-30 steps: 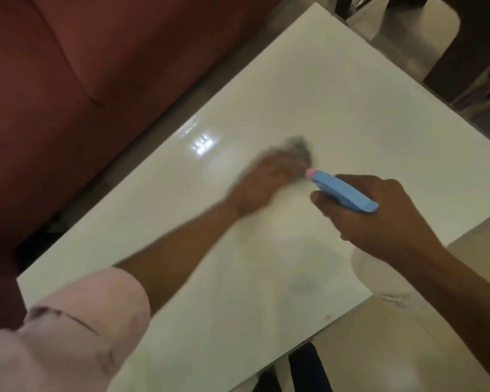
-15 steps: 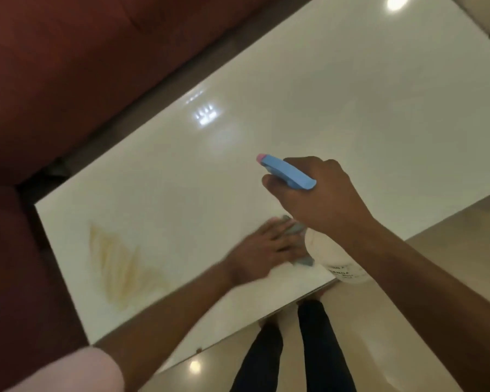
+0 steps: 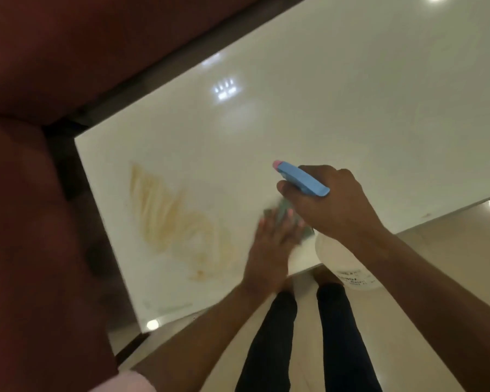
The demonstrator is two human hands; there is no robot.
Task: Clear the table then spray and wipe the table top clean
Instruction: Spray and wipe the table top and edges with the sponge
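The left hand (image 3: 269, 247) is pressing a cloth (image 3: 285, 213) flat on the bench (image 3: 323, 108); the right hand (image 3: 331, 205) is gripping a spray bottle (image 3: 301, 179).

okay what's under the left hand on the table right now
A grey-green cloth lies under the left hand, whose flat fingers press it on the white table top. Only the cloth's far edge shows; the rest is covered by that hand and the right hand.

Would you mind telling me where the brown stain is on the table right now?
In the head view, the stain lies on the table's left end near the sofa, just left of the left hand pressing the cloth.
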